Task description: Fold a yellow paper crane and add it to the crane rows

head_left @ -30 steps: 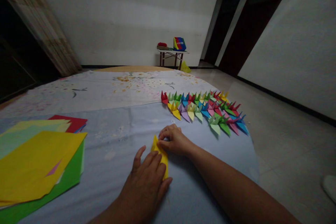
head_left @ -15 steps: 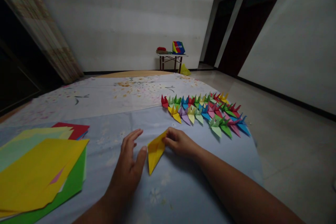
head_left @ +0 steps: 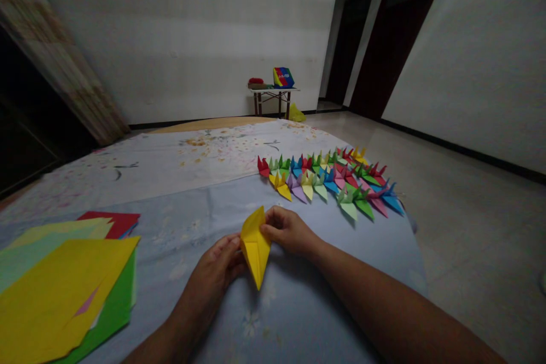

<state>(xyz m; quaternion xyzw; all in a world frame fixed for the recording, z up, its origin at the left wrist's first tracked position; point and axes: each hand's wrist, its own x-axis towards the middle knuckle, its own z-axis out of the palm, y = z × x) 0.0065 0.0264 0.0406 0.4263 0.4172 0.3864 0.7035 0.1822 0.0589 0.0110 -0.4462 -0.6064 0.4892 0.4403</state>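
A folded yellow paper [head_left: 255, 245], a long kite shape with its point toward me, is held up off the pale blue cloth [head_left: 273, 318]. My left hand [head_left: 218, 268] pinches its left edge with curled fingers. My right hand [head_left: 288, 231] pinches its upper right edge. Both hands are closed on the paper.
Rows of several finished paper cranes [head_left: 328, 181] in many colours lie beyond my right hand. A stack of coloured paper sheets [head_left: 63, 276], yellow on top, lies at the left. A small table [head_left: 273, 98] stands by the far wall. Bare floor [head_left: 469, 222] runs along the right.
The yellow paper lay flat on the cloth under my hands, then my left hand let go. Now both hands have lifted it off the cloth.
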